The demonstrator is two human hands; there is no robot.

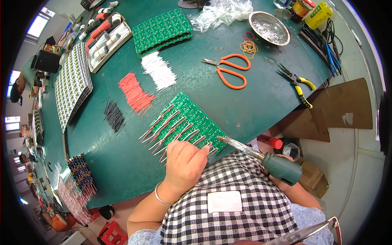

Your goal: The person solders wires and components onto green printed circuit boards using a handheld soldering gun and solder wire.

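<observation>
My left hand (184, 163) pinched a thin red wire against the green circuit-board strip (188, 118); my right hand (281, 179), mostly hidden, gripped the green-handled soldering iron (261, 157). Most pads already carried wires. At eleven o'clock, loose red wires (135, 92) and white wires (159, 70) remained.

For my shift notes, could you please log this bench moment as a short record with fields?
left hand: pinching a red wire at the near end of the green circuit board
right hand: mostly hidden, gripping the soldering iron, tip by the board's near corner
board: red wires soldered along its left edge
loose wires: red pile, white pile, black pile
tools: orange scissors, yellow-handled pliers
surface: green table
</observation>
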